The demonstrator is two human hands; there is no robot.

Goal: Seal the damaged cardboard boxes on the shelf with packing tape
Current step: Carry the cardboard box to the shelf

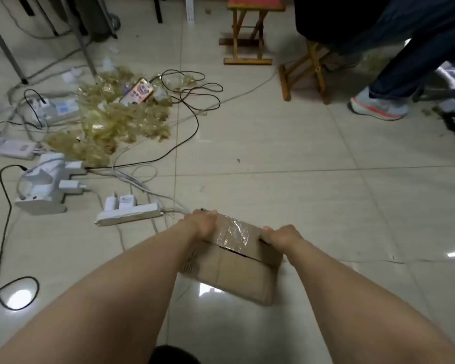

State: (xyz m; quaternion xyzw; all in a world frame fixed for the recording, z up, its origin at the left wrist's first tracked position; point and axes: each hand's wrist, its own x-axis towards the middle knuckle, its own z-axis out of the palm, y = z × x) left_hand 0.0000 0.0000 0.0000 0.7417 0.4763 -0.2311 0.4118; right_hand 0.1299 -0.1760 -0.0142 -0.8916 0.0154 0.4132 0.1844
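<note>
A small brown cardboard box (234, 271) sits on the tiled floor in front of me. Clear packing tape (231, 232) runs across its top, shiny and wrinkled, and a dark gap shows along the near flap edge. My left hand (202, 224) grips the box's far left corner, fingers curled over the edge. My right hand (281, 236) grips the right end of the top, fingers curled down over the side. No tape roll is in view.
Left of the box lie white power strips (128, 211) with plugs, tangled black and white cables (184, 127), and a heap of crumpled yellowish tape scraps (111, 122) with a phone (137, 91). Wooden stools (250, 30) and another person's leg and shoe (378, 105) stand at the far right.
</note>
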